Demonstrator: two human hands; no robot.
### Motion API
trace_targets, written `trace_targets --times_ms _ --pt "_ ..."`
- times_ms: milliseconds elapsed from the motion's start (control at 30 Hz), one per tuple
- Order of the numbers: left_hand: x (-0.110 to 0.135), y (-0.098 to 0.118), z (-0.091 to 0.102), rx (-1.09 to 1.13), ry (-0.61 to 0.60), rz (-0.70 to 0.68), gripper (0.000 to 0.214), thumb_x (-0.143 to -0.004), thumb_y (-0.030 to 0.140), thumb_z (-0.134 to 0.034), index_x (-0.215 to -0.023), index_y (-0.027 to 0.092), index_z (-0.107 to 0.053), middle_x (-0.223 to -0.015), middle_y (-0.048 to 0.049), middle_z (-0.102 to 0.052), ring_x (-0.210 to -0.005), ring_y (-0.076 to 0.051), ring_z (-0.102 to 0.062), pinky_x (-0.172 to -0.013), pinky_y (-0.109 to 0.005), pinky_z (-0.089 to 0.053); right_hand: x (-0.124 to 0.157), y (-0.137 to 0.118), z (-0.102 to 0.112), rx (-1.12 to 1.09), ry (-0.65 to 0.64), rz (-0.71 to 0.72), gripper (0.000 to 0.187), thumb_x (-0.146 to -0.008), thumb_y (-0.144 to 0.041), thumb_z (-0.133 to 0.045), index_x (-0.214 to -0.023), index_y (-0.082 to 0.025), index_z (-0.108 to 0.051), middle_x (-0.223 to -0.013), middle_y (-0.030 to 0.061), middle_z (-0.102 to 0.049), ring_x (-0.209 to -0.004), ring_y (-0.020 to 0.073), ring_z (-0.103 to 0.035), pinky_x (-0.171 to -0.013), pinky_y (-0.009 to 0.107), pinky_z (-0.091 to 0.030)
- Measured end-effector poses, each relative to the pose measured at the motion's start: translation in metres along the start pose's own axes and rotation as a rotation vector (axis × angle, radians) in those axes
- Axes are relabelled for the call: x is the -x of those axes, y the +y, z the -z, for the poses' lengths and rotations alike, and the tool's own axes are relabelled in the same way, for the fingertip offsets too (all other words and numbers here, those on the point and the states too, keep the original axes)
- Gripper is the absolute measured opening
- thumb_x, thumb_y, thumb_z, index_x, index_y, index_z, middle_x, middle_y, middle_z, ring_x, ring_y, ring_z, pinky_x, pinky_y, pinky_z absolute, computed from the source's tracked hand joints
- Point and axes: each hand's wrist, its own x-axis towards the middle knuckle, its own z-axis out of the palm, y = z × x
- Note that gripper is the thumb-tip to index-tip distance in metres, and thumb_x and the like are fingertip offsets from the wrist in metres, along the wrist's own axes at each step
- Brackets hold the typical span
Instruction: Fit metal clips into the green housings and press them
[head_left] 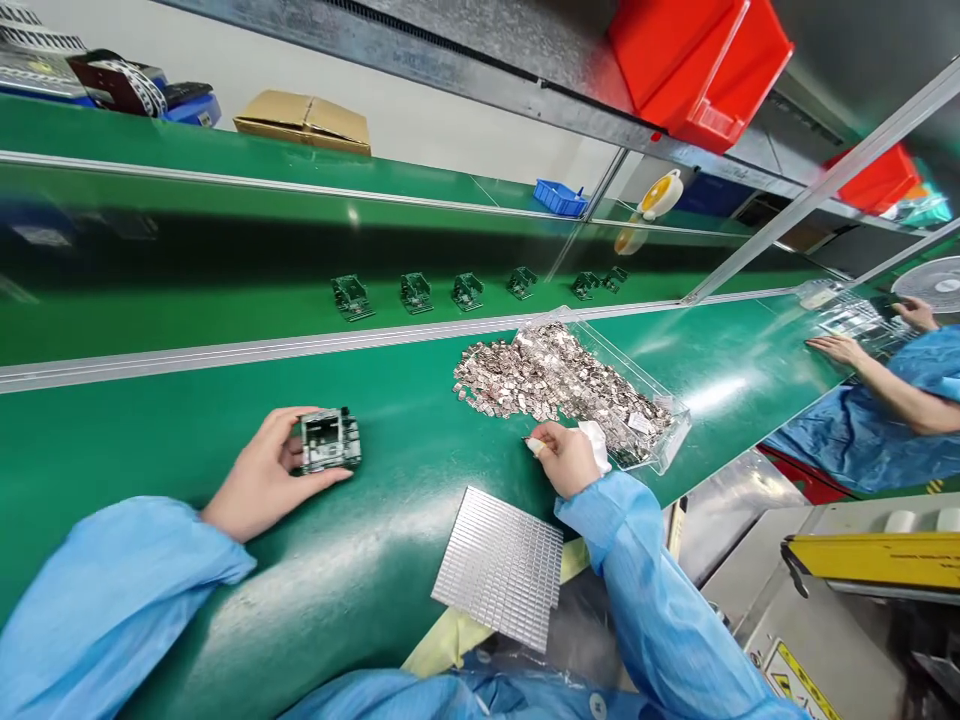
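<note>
My left hand (pixel 262 475) grips a small green circuit board (pixel 330 440) with a metal frame, resting on the green bench (pixel 150 440). My right hand (pixel 566 455) is closed in a pinch at the near edge of a heap of small silver metal parts (pixel 547 375). Its fingertips are taped, and a white wad of cloth sits at its back. What it pinches is too small to make out. The heap spills out of a clear plastic tray (pixel 667 445). Just in front of my right forearm lies a grey gridded sheet (pixel 502 565).
Several green circuit boards (pixel 416 292) ride in a row on the dark conveyor belt beyond. A cardboard box (pixel 304 120) and blue bin (pixel 561 197) sit on the far ledge, red bins (pixel 697 65) overhead. A co-worker's hands (pixel 840 348) rest on the bench at right.
</note>
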Motion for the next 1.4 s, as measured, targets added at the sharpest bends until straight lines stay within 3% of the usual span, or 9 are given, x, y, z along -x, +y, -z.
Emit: trace_targets --times_ms 100,233,400,667,1000,1200,1400 --pt "0.013 0.034 -0.043 0.340 -0.165 0.121 0.067 -0.058 0.039 -0.084 -0.112 0.027 -0.046 -0.109 -0.0046 -0.065 -0.093 -0.025 -0.071 -0.085 -0.041 -0.060 0.033 -0.019 0.007 -0.115 -0.054 0.046 0.011 -0.081 -0.024 -0.056 -0.081 -0.020 -0.065 -0.068 0.0018 -0.064 -0.063 0.0173 -0.061 -0.059 0.028 -0.048" --pt "0.032 0.080 -0.094 0.568 -0.396 0.112 0.062 -0.063 0.033 -0.082 -0.112 0.027 -0.045 -0.112 -0.0049 -0.064 -0.098 -0.021 -0.067 -0.086 -0.034 -0.056 0.089 -0.042 0.016 -0.324 -0.031 0.170 0.013 -0.087 -0.026 -0.055 -0.087 -0.020 -0.067 -0.080 0.0036 -0.066 -0.074 0.0175 -0.061 -0.066 0.028 -0.048" --pt "0.053 0.105 -0.124 0.720 -0.568 0.110 0.054 -0.071 0.024 -0.079 -0.114 0.025 -0.046 -0.098 -0.0022 -0.062 -0.085 -0.014 -0.063 -0.076 -0.024 -0.052 0.130 -0.049 0.010 -0.452 0.064 0.121 0.010 -0.086 -0.022 -0.059 -0.083 -0.022 -0.069 -0.080 0.0028 -0.061 -0.072 0.0164 -0.057 -0.063 0.027 -0.045" --pt "0.069 0.099 -0.129 0.774 -0.670 0.087 0.046 -0.081 0.021 -0.071 -0.120 0.024 -0.046 -0.099 -0.0025 -0.061 -0.087 -0.012 -0.061 -0.080 -0.020 -0.049 0.138 -0.054 -0.012 -0.404 0.166 0.091 0.013 -0.072 -0.011 -0.058 -0.073 -0.020 -0.066 -0.075 0.0015 -0.058 -0.074 0.0177 -0.052 -0.066 0.029 -0.039" --pt "0.076 0.086 -0.127 0.643 -0.716 -0.017 0.044 -0.093 0.025 -0.057 -0.133 0.026 -0.038 -0.105 -0.0046 -0.062 -0.093 -0.014 -0.061 -0.082 -0.022 -0.050 0.139 -0.055 -0.025 -0.389 0.190 0.017 0.010 -0.073 -0.014 -0.062 -0.065 -0.020 -0.059 -0.069 -0.0003 -0.054 -0.071 0.0174 -0.050 -0.065 0.028 -0.037" --pt "0.077 0.081 -0.129 0.532 -0.634 -0.109 0.033 -0.097 0.029 -0.049 -0.129 0.024 -0.043 -0.090 -0.0022 -0.062 -0.074 -0.012 -0.057 -0.066 -0.020 -0.047 0.141 -0.057 -0.033 -0.434 0.263 -0.016 0.013 -0.070 -0.009 -0.059 -0.063 -0.020 -0.058 -0.066 -0.0026 -0.053 -0.065 0.0146 -0.047 -0.060 0.025 -0.035" --pt "0.087 0.080 -0.134 0.516 -0.509 -0.030 0.036 -0.094 0.035 -0.053 -0.127 0.021 -0.047 -0.087 -0.0044 -0.063 -0.065 -0.013 -0.059 -0.058 -0.023 -0.048 0.146 -0.060 -0.035 -0.489 0.314 -0.018 0.007 -0.074 -0.015 -0.064 -0.071 -0.021 -0.066 -0.069 -0.0019 -0.057 -0.065 0.0141 -0.049 -0.061 0.025 -0.039"
